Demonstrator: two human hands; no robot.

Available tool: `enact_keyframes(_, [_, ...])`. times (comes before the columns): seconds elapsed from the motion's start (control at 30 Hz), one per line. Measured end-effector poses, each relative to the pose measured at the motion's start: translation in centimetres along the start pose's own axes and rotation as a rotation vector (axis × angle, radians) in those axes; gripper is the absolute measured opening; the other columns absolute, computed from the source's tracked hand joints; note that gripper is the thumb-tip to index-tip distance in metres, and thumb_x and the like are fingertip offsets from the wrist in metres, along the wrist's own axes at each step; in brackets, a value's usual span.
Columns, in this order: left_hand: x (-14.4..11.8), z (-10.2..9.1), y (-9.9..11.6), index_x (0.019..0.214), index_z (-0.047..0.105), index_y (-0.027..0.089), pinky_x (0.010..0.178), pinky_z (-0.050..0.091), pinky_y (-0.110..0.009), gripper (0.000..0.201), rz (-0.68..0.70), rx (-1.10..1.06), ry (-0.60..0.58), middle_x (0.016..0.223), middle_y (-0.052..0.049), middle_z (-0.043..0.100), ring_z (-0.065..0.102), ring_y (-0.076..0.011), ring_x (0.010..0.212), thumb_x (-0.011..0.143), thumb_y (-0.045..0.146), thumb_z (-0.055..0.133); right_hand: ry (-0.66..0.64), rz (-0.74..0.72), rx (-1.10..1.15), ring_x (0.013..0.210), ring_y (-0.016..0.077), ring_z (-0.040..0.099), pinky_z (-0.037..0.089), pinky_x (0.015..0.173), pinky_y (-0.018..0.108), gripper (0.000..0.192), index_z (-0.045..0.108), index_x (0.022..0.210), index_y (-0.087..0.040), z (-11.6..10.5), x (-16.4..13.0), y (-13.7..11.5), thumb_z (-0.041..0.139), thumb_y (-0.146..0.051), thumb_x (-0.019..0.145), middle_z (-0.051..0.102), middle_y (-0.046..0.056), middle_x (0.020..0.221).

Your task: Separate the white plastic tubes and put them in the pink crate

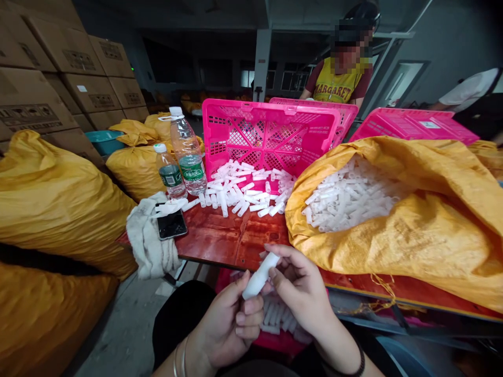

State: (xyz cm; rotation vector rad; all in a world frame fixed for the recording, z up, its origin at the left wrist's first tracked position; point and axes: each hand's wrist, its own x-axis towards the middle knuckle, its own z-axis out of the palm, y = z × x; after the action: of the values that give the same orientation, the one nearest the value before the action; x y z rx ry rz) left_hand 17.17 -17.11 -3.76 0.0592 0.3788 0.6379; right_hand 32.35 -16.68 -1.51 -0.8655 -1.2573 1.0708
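Observation:
Between my two hands, over my lap, is a white plastic tube (257, 280), tilted with its upper end to the right. My left hand (231, 319) pinches its lower end between thumb and curled fingers. At the upper end, the thumb and fingers of my right hand (302, 285) close round it. Whether it is one piece or two joined pieces is hard to tell. Below my hands, more white tubes (277, 317) lie in a pink container, partly hidden by my wrists. Loose white tubes (239, 193) are heaped on the red table (236, 235) ahead.
A pink crate (271, 125) lies tipped behind the heap. An open yellow sack (424, 225) of tubes fills the right. On the left are two water bottles (190, 157), a phone (172, 225), a towel (143, 241), sacks (51, 193) and cartons (82, 57). A person (334, 78) stands behind.

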Motion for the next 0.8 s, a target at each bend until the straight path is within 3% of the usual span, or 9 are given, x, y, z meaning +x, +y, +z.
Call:
enact_keyframes(0.13, [0.1,-0.1,-0.1,0.085,0.069,0.003,0.034,0.018,-0.008,0.031,0.018,0.039,0.01,0.047,0.008,0.04,0.025,0.0017,0.035,0.084,0.034,0.067,-0.013,-0.009,-0.062,0.057,0.0121,0.064,0.055,0.055,0.023,0.024,0.064,0.109,-0.02,-0.2,-0.2,0.3,0.061,-0.026,0.085,0.069,0.002,0.073])
enact_keyframes(0.23, [0.3,-0.3,-0.8,0.085,0.065,0.01,0.035,0.02,-0.009,0.035,0.134,0.19,0.06,0.047,0.009,0.039,0.022,0.0003,0.034,0.085,0.045,0.063,-0.065,-0.011,-0.106,0.075,0.0154,0.068,0.058,0.068,0.028,0.033,0.062,0.117,-0.021,-0.2,-0.6,1.0,0.063,-0.028,0.085,0.071,0.006,0.09])
enact_keyframes(0.3, [0.4,-0.5,-0.9,0.083,0.063,0.014,0.035,0.026,-0.013,0.043,0.234,0.472,0.076,0.049,0.006,0.047,0.029,-0.0025,0.034,0.085,0.057,0.057,-0.076,0.002,-0.091,0.083,0.0179,0.069,0.058,0.073,0.031,0.034,0.061,0.119,-0.023,-0.4,-0.9,1.6,0.064,-0.03,0.086,0.07,0.008,0.102])
enact_keyframes(0.37, [0.3,-0.7,0.0,0.085,0.064,0.016,0.044,0.042,-0.02,0.048,0.328,0.986,0.101,0.06,-0.002,0.062,0.051,-0.0099,0.044,0.086,0.061,0.049,-0.057,0.005,-0.075,0.084,0.0187,0.07,0.059,0.072,0.031,0.028,0.064,0.114,-0.025,-1.0,-1.3,2.3,0.064,-0.03,0.086,0.071,0.008,0.103])
enact_keyframes(0.43, [0.2,-0.9,2.7,0.095,0.068,0.018,0.071,0.052,-0.029,0.044,0.469,1.584,0.298,0.085,-0.009,0.071,0.066,-0.0193,0.075,0.09,0.055,0.046,-0.047,0.006,-0.088,0.081,0.0181,0.071,0.059,0.069,0.027,0.024,0.065,0.111,-0.025,-2.2,-2.0,3.2,0.063,-0.03,0.087,0.072,0.007,0.094])
enact_keyframes(0.5, [0.0,-1.2,7.1,0.114,0.064,0.019,0.099,0.042,-0.035,0.039,0.671,1.962,0.719,0.115,-0.012,0.067,0.059,-0.0254,0.11,0.091,0.046,0.047,-0.043,0.037,-0.141,0.081,0.0178,0.072,0.059,0.07,0.025,0.027,0.065,0.113,-0.026,-3.7,-2.9,4.2,0.064,-0.03,0.087,0.074,0.006,0.091])
enact_keyframes(0.6, [-0.1,-2.1,14.8,0.143,0.032,0.007,0.11,0.022,-0.054,0.067,0.737,1.987,1.186,0.145,-0.025,0.037,0.03,-0.0397,0.136,0.086,0.036,0.052,-0.043,0.121,-0.261,0.088,0.0202,0.072,0.058,0.077,0.026,0.026,0.069,0.108,-0.024,-6.0,-4.5,6.1,0.066,-0.034,0.084,0.075,0.009,0.098])
enact_keyframes(0.67, [0.3,-2.8,19.3,0.148,0.018,0.005,0.106,0.02,-0.063,0.091,0.663,1.971,1.424,0.151,-0.03,0.022,0.021,-0.0489,0.137,0.076,0.036,0.064,-0.082,0.147,-0.324,0.094,0.0227,0.072,0.057,0.083,0.028,0.024,0.073,0.101,-0.024,-7.1,-5.5,7.2,0.068,-0.037,0.082,0.075,0.01,0.101])
enact_keyframes(0.8, [1.8,-3.7,24.6,0.148,0.019,0.008,0.097,0.025,-0.072,0.107,0.443,1.995,1.598,0.153,-0.033,0.014,0.023,-0.0582,0.132,0.065,0.043,0.076,-0.05,0.199,-0.353,0.092,0.0266,0.072,0.058,0.08,0.029,0.03,0.076,0.097,-0.023,-7.9,-6.3,7.6,0.07,-0.045,0.077,0.076,0.01,0.097])
